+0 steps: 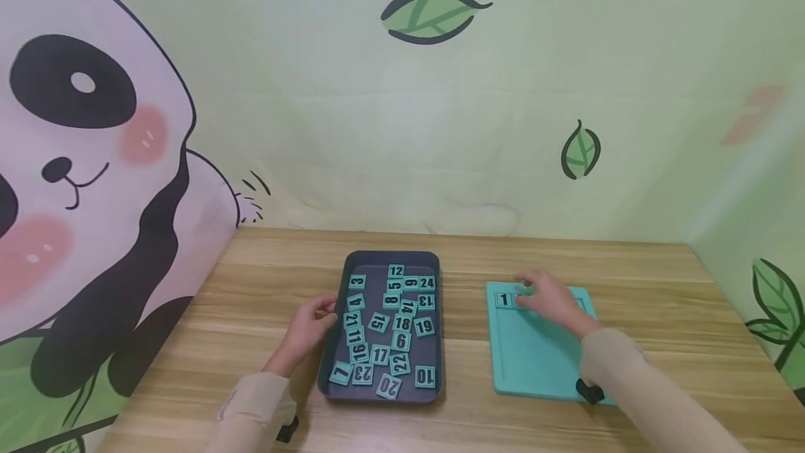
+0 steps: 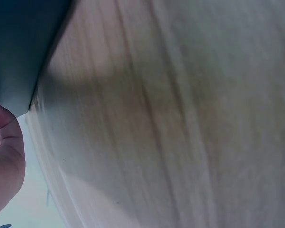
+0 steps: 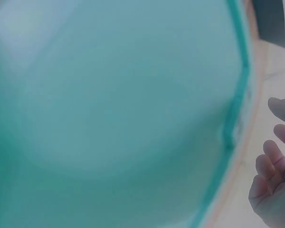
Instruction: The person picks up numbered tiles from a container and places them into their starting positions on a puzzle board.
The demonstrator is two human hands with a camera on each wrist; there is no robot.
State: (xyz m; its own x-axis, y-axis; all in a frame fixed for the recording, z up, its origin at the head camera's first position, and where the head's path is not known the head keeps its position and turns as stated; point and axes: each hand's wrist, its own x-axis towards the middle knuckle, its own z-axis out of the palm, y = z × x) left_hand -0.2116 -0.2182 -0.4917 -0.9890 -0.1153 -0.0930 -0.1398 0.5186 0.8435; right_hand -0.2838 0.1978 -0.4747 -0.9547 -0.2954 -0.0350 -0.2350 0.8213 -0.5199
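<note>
A dark rectangular tray [image 1: 380,396] holds several teal number tiles [image 1: 402,341], scattered at various angles. Beside the tray's left wall is my left hand [image 1: 311,327], its fingertips at the rim. The left wrist view has the thumb against the wall of the tray [image 2: 23,57], with the fingers loosely bent. To the right lies a teal board [image 1: 534,355] with a tile marked 1 [image 1: 503,300] in its top left corner. Over the board's upper part, my right hand [image 1: 553,299] reaches to a partly covered tile beside the 1. Thumb and fingers stand apart in the right wrist view.
The tray and board lie on a wooden table [image 1: 468,341], with a strip of tabletop between them. A printed cloth [image 1: 352,124] with a panda and leaves hangs behind and along the sides.
</note>
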